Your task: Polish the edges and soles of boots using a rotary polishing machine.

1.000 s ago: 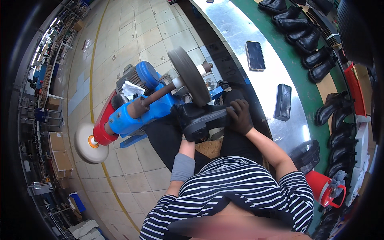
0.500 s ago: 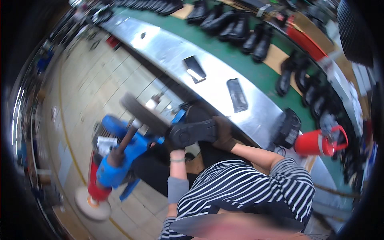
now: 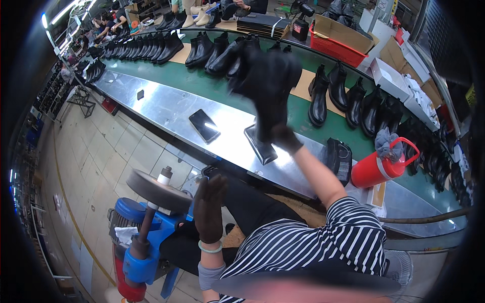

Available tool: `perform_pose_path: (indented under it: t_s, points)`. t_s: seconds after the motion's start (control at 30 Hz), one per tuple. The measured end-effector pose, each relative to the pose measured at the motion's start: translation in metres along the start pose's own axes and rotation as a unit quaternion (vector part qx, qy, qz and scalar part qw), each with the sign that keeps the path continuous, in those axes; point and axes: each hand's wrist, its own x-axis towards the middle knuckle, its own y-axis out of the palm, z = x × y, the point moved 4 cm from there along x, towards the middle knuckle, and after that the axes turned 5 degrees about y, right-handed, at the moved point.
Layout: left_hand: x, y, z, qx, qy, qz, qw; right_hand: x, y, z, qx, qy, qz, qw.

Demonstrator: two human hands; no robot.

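Out over the bench, my right hand [image 3: 286, 139] in a dark brown glove grips a black ankle boot [image 3: 273, 91]. Motion blurs the boot, and the fingers are partly hidden behind it. My left hand [image 3: 209, 209], gloved the same way, is raised beside the buffing wheel [image 3: 157, 191] with fingers stretched out and nothing in it. That wheel sits on a blue polishing machine [image 3: 139, 262] to my left. Under the held boot lies a shiny black flat case [image 3: 260, 146] on the metal bench edge [image 3: 172, 121].
A green conveyor belt [image 3: 174, 77] carries rows of black boots [image 3: 318, 98]. Nearby on the metal are a phone [image 3: 204, 125], a black bag [image 3: 338, 160] and a red jug [image 3: 376, 169]. A red crate [image 3: 336, 48] stands behind the belt. Other people [image 3: 118, 17] sit at the far left.
My right hand has carried the boot from my lap up and forward over the belt. The left hand has let go of it and opened. My view has tilted upward.
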Motion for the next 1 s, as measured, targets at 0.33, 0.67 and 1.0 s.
perform_pose_path:
  t_s: [0.33, 0.67, 1.0]
  points:
    - [-0.027, -0.046, 0.077, 0.031, -0.195, -0.053, 0.979, 0.032, -0.204, 0.072, 0.128, -0.162, -0.453, 0.867]
    - [-0.048, -0.11, 0.106, 0.019, -0.312, -0.165, 0.935, 0.013, -0.025, -0.064, -0.821, 0.04, -0.332, 0.463]
    - [-0.066, -0.16, 0.16, -0.019, -0.358, -0.229, 0.905, 0.084, -0.096, 0.011, -0.742, 0.156, -0.348, 0.551]
